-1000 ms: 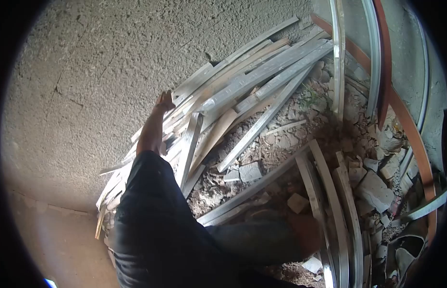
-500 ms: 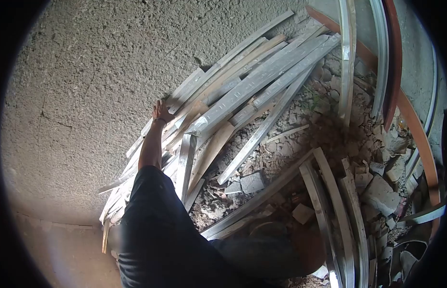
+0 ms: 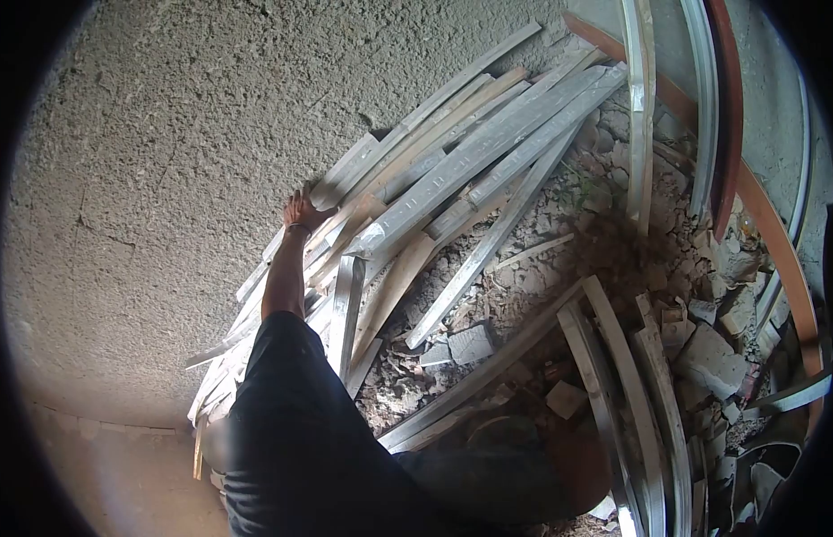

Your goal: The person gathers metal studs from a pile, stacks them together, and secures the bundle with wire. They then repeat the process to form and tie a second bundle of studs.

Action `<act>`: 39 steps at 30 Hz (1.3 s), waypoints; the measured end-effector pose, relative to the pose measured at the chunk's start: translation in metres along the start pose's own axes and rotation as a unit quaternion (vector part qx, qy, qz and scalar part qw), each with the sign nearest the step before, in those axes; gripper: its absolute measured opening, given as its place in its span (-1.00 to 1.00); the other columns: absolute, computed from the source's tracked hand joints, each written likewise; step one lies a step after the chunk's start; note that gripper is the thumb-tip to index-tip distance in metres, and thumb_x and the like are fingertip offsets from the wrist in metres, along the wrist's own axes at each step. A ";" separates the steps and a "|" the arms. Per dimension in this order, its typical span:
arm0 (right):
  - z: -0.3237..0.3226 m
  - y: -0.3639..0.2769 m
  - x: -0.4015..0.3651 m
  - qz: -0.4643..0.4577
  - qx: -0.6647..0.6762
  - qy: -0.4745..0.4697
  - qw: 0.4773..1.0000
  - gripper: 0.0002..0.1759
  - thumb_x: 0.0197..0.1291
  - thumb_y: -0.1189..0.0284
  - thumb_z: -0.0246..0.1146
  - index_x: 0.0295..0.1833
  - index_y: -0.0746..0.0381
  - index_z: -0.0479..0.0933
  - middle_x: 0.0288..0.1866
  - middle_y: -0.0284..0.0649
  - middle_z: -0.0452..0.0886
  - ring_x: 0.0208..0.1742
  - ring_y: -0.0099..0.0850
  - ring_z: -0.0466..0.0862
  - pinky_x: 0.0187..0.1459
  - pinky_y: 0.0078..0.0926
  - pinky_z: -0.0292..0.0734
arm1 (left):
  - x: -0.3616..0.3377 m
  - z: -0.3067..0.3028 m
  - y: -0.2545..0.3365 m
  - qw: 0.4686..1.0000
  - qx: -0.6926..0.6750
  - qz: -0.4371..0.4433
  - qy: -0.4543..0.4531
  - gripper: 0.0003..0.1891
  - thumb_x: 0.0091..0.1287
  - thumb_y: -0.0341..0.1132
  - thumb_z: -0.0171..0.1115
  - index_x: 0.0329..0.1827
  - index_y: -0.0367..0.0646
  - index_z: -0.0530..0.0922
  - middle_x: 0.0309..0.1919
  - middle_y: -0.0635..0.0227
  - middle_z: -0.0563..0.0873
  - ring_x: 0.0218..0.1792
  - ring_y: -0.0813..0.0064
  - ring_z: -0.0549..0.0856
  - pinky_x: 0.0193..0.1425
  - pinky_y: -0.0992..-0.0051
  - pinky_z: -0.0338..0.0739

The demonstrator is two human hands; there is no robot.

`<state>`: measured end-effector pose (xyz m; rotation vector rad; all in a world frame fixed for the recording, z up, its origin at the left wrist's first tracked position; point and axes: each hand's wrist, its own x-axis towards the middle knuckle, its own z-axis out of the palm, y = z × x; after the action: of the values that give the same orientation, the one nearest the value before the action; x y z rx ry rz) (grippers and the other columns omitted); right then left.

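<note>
My left hand (image 3: 305, 211) reaches forward with its palm down at the near end of a grey plank (image 3: 345, 172). The fingers lie on the wall side and the thumb on the other side, closed about the plank's end. This plank lies along the rough wall, on top of a long pile of planks and strips (image 3: 452, 179). Just right of the hand, more pale wooden pieces (image 3: 355, 219) overlap one another. My right hand does not show; dark clothing and shadow fill the bottom of the view.
A rough plastered wall (image 3: 166, 161) rises on the left. Broken masonry and rubble (image 3: 712, 358) cover the ground to the right. Several long strips (image 3: 622, 385) lie across the lower right. Other strips and a reddish-brown bar (image 3: 728, 116) lean at the upper right.
The view has shifted very slightly. My left hand stays at the end of the grey plank, its thumb now a little further along under the end.
</note>
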<state>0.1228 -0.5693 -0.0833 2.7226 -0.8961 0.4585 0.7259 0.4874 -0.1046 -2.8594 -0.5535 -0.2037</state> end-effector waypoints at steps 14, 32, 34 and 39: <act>0.007 0.025 -0.023 0.017 -0.036 0.003 0.999 -0.51 0.25 0.10 0.22 0.22 0.08 0.41 0.00 -0.11 0.63 -0.16 -0.23 0.65 -0.22 -0.25 0.53 | 0.027 0.030 -0.007 0.987 0.117 0.099 -0.046 0.18 0.05 0.30 0.30 0.57 -0.13 -0.16 0.39 -0.13 0.26 0.29 -0.05 0.43 0.29 0.09 0.39; -0.008 0.038 -0.033 0.007 -0.096 -0.008 0.995 -0.56 0.25 0.12 0.22 0.16 0.09 0.46 -0.02 -0.16 0.64 -0.17 -0.27 0.66 -0.27 -0.30 0.55 | 0.042 0.022 -0.018 0.966 0.038 0.254 -0.032 -0.25 0.19 0.19 0.27 0.41 0.23 0.23 0.26 -0.02 0.30 0.22 -0.13 0.43 0.15 0.03 0.50; -0.007 0.039 -0.031 0.003 -0.099 -0.010 0.995 -0.57 0.25 0.12 0.22 0.15 0.09 0.47 -0.02 -0.17 0.64 -0.17 -0.27 0.66 -0.27 -0.31 0.55 | 0.040 0.026 -0.020 0.966 0.076 0.243 -0.050 -0.28 0.23 0.14 0.25 0.42 0.24 0.22 0.34 -0.12 0.22 0.26 -0.20 0.40 0.20 0.03 0.49; -0.014 0.049 -0.030 -0.002 -0.117 -0.012 0.993 -0.58 0.25 0.13 0.22 0.14 0.09 0.48 -0.03 -0.18 0.65 -0.18 -0.29 0.67 -0.29 -0.32 0.55 | 0.035 0.006 -0.001 0.953 0.088 0.267 -0.115 -0.33 0.33 0.08 0.14 0.48 0.61 0.08 0.38 -0.29 0.10 0.20 -0.43 0.41 0.21 -0.07 0.48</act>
<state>0.0669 -0.5868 -0.0750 2.5209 -0.8895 0.3000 0.7582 0.5026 -0.1043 -2.7454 0.1738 0.2603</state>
